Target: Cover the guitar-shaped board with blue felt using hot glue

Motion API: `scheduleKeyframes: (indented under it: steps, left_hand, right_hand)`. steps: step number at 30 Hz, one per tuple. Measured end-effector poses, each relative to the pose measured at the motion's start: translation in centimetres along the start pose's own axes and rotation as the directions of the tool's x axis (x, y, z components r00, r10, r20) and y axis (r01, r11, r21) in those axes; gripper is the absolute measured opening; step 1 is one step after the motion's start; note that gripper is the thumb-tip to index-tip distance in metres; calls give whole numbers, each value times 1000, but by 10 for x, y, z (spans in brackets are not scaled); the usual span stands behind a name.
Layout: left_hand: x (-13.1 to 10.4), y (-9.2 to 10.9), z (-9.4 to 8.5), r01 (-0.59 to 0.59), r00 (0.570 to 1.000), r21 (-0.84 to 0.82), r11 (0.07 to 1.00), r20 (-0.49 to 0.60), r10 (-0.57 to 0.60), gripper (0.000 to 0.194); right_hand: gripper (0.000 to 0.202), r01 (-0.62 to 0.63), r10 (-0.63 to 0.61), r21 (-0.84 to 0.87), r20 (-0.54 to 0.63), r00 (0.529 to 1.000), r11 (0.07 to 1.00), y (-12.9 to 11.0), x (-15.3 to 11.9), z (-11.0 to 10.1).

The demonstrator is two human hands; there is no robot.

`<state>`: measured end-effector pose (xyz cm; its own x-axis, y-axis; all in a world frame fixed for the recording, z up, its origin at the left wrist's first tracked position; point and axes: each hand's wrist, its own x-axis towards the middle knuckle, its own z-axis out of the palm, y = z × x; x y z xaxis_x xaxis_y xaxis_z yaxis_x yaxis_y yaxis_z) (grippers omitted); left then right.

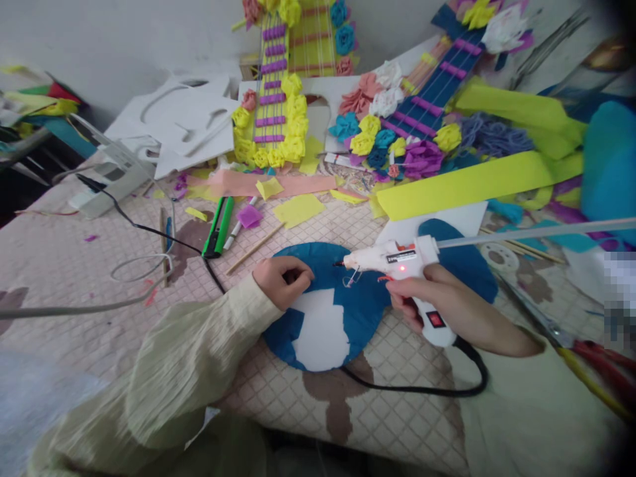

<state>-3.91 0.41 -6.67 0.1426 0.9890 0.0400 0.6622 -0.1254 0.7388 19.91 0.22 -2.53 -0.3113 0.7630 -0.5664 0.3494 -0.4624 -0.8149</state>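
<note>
My right hand (422, 298) is wrapped around the handle of a white hot glue gun (397, 257), whose small red light is lit. A long translucent glue stick (536, 233) sticks out of its back. The nozzle points left, above a figure-eight-like cut-out covered in blue paper (368, 305), with a bare white patch (322, 331) in its lower left part. At the cut-out's left edge rests my left hand (284, 281), its fingers curled closed; whatever is between them is hidden.
Behind lie a green box cutter (218, 226), a wooden stick (254, 248), yellow paper strips (462, 182) and two flower-trimmed paper instruments, one yellow (272, 99), one blue (422, 109). Red-handled scissors (561, 331) lie at right. A black cord (422, 389) loops in front; a power strip (112, 182) sits left.
</note>
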Motion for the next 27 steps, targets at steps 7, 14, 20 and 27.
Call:
scheduleKeyframes:
  steps: [7,14,20,27]
  left_hand:
    - [0,-1,2,-84,996,17,996,-21,85,17]
    - [0,-4,2,-240,970,71,968,-29,242,18]
    - [-1,-5,3,-340,938,107,934,-39,345,17]
    - [0,-13,8,-431,892,179,884,-60,448,23]
  right_hand:
    - [33,-17,17,15,-1,1000,1000,0,-2,-2]
    - [35,11,-14,-49,-52,999,999,0,-5,-4]
    - [29,176,-165,37,-202,965,984,-1,-4,-3]
    - [22,344,-219,265,-406,887,901,3,7,-7]
